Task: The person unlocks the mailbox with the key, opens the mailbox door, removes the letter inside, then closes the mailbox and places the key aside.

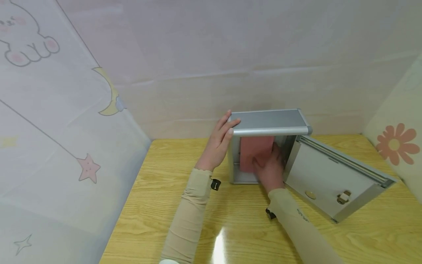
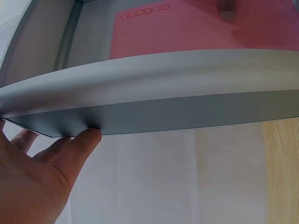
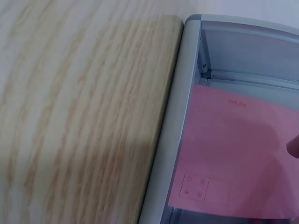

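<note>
A silver-grey metal letter box (image 1: pixel 270 121) stands on the table, its front facing me. My left hand (image 1: pixel 219 145) rests on its top left corner with the fingers extended over the edge; the left wrist view shows the fingertips on the grey top panel (image 2: pixel 177 114). Inside the box a pink envelope (image 1: pixel 250 150) leans against the back, its printed squares and red characters visible in the wrist views. My right hand (image 1: pixel 271 168) reaches through the front opening, thumb and fingers apart before the envelope. Only a fingertip (image 3: pixel 293 147) of it enters the right wrist view.
The box's door (image 1: pixel 329 176) hangs wide to the right, a lock (image 1: pixel 343 197) on its inner face. A wood-grain table (image 1: pixel 158 205) lies beneath. Printed cloth (image 1: pixel 204 66) hangs behind and on both sides.
</note>
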Available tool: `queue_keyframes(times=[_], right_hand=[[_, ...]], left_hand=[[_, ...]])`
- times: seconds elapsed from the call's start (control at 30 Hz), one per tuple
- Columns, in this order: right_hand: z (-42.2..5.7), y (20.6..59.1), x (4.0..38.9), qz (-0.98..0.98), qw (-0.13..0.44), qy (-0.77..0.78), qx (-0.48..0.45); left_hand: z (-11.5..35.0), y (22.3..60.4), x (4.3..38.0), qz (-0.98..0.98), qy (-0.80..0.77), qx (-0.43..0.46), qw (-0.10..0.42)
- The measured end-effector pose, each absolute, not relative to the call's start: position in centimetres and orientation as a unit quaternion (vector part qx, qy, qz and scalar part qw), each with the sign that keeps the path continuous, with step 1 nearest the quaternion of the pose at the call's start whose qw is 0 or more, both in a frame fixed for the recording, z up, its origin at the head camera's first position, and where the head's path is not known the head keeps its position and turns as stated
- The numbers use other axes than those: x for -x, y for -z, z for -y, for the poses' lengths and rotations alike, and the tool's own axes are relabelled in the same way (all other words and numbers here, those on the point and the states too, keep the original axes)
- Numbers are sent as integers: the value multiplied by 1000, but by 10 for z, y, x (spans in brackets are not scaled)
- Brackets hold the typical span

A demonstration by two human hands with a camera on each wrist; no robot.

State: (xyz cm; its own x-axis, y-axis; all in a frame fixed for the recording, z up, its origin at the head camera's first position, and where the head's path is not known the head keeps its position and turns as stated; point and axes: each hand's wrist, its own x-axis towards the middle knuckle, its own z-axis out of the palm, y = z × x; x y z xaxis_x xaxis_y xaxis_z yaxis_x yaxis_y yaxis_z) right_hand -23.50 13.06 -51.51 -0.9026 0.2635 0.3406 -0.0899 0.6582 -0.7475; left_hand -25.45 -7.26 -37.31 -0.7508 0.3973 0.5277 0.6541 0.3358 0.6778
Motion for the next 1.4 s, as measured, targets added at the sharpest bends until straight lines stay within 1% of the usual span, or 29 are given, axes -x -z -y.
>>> queue_keyframes(times=[0.33,0.7,0.8,1.0,1.23,1.4], right_hand=[[-127,512,227,870,176,-460,30],[-126,512,223,874,222,-432,-16],[-129,513,223,873,227,-431,-28],[-134,511,219,866,219,-447,-40],[-142,500,209,857,249,-448,-52],[-153,493,198,861,255,-437,-58]], left_hand=[[73,372,254,807,476,326,128],[71,374,255,803,479,329,134],[71,374,255,803,477,330,134],[72,375,255,805,474,331,131],[71,377,256,807,474,330,126],[71,377,256,804,477,331,128]])
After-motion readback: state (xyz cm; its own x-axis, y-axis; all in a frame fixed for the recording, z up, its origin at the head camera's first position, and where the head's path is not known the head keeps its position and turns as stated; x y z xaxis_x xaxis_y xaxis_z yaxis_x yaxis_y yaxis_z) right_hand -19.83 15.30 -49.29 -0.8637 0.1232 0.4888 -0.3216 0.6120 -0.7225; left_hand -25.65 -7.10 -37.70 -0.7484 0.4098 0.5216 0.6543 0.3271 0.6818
